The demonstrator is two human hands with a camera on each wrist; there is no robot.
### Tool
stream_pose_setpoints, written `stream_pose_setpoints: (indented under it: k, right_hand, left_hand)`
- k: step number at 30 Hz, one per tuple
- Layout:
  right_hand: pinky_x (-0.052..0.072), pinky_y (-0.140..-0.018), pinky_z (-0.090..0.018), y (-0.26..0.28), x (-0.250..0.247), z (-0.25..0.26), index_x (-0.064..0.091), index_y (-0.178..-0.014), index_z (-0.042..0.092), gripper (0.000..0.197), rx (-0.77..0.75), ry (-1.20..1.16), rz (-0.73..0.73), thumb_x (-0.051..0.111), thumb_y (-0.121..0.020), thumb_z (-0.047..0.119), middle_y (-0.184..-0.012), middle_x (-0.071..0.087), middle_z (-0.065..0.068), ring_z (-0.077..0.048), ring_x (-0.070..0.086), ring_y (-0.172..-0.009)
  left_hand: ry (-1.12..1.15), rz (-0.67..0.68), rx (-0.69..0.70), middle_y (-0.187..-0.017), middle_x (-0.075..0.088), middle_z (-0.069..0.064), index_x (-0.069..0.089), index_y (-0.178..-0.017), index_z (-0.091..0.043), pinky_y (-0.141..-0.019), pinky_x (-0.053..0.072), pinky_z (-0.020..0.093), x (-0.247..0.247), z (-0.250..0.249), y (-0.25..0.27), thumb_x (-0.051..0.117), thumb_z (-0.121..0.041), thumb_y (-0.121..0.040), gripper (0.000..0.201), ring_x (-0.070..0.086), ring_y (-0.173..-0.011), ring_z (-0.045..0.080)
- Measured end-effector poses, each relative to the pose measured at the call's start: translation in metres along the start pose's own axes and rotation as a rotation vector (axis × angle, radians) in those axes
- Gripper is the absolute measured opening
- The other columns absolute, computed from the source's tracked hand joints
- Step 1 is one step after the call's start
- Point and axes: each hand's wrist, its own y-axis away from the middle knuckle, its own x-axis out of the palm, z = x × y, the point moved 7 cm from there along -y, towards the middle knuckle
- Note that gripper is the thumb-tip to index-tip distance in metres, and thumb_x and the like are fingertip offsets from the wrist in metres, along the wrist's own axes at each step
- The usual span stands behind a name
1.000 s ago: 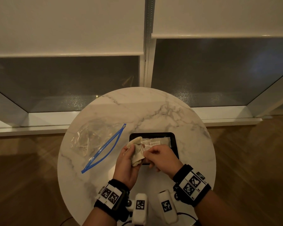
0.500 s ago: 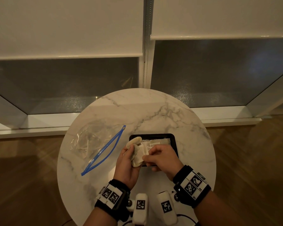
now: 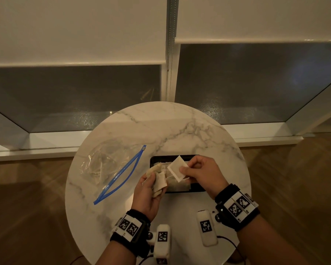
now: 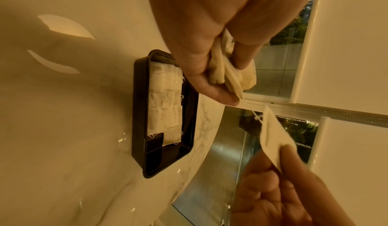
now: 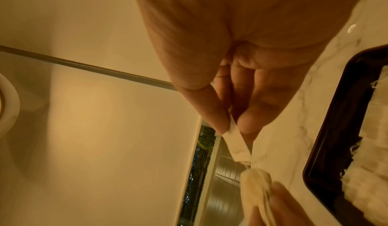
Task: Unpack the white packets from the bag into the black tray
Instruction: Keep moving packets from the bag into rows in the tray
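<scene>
My left hand (image 3: 151,186) grips a bunch of white packets (image 3: 159,178) just left of the black tray (image 3: 157,159). The same bunch (image 4: 228,73) shows between thumb and fingers in the left wrist view. My right hand (image 3: 197,175) pinches a single white packet (image 3: 177,169) by its corner above the tray, a thin string running from it toward the bunch. In the right wrist view that packet (image 5: 236,143) sits between thumb and finger. Several white packets (image 4: 164,100) lie flat in rows inside the tray (image 4: 138,113). The clear bag (image 3: 105,161) with a blue zip strip (image 3: 120,175) lies open at the table's left.
The round marble table (image 3: 161,131) stands before a window with white roller blinds (image 3: 75,29) and a hanging bead chain (image 3: 168,54). Wooden floor (image 3: 294,188) surrounds the table. The tray's near end (image 4: 159,159) holds no packets.
My right hand has pulled one packet free of the bunch and moved it right and up over the tray. The left hand keeps the bunch and has barely shifted.
</scene>
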Motion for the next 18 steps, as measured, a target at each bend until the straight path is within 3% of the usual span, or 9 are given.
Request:
stream_pose_setpoints:
  k: [5, 8, 11, 14, 16, 18]
  right_hand:
    - [0.057, -0.055, -0.029, -0.014, -0.019, 0.003, 0.064, -0.095, 0.005, 0.019, -0.031, 0.066, -0.005, 0.073, -0.081, -0.002, -0.078, 0.071, -0.013, -0.019, 0.067, -0.065]
    - [0.056, -0.054, -0.027, -0.029, -0.038, 0.001, 0.066, -0.110, 0.015, 0.034, -0.083, 0.201, -0.068, 0.068, -0.083, -0.006, -0.079, 0.065, -0.003, -0.015, 0.065, -0.064]
    - [0.055, -0.055, -0.023, -0.044, -0.057, -0.012, 0.064, -0.119, 0.023, 0.048, -0.083, 0.306, -0.104, 0.062, -0.084, -0.009, -0.090, 0.056, -0.005, -0.020, 0.065, -0.067]
    - [0.058, -0.058, -0.027, -0.053, -0.071, -0.025, 0.067, -0.115, 0.024, 0.048, -0.041, 0.328, -0.151, 0.058, -0.082, -0.011, -0.091, 0.052, -0.004, -0.022, 0.064, -0.069]
    - [0.062, -0.064, -0.036, -0.056, -0.078, -0.030, 0.069, -0.103, 0.015, 0.035, -0.015, 0.316, -0.201, 0.059, -0.080, -0.010, -0.087, 0.057, -0.003, -0.020, 0.064, -0.070]
    - [0.062, -0.070, -0.044, -0.059, -0.082, -0.037, 0.066, -0.096, 0.006, 0.025, 0.038, 0.217, -0.231, 0.058, -0.079, -0.010, -0.090, 0.063, -0.012, -0.025, 0.066, -0.078]
  left_hand:
    - [-0.018, -0.016, -0.003, -0.113, 0.071, 0.016, 0.057, -0.129, -0.009, -0.063, 0.060, 0.031, -0.008, 0.000, -0.003, 0.052, -0.017, -0.102, 0.029, 0.071, -0.090, 0.023]
    - [-0.036, -0.064, -0.002, -0.123, 0.068, 0.018, 0.058, -0.131, -0.009, -0.068, 0.061, 0.032, -0.020, -0.001, -0.008, 0.053, -0.017, -0.102, 0.030, 0.069, -0.099, 0.025]
    - [-0.032, -0.097, 0.004, -0.132, 0.064, 0.019, 0.059, -0.133, -0.009, -0.073, 0.061, 0.032, -0.032, -0.004, -0.012, 0.052, -0.018, -0.103, 0.033, 0.064, -0.109, 0.028]
    - [-0.016, -0.109, 0.001, -0.133, 0.062, 0.020, 0.058, -0.134, -0.009, -0.076, 0.061, 0.033, -0.041, -0.007, -0.014, 0.050, -0.017, -0.103, 0.032, 0.063, -0.107, 0.028]
    - [-0.007, -0.113, -0.005, -0.133, 0.062, 0.021, 0.057, -0.133, -0.010, -0.079, 0.060, 0.034, -0.046, -0.007, -0.016, 0.050, -0.016, -0.103, 0.032, 0.063, -0.107, 0.028]
    - [-0.018, -0.115, -0.008, -0.134, 0.061, 0.021, 0.057, -0.134, -0.011, -0.074, 0.060, 0.033, -0.050, -0.006, -0.019, 0.049, -0.018, -0.104, 0.032, 0.063, -0.108, 0.027]
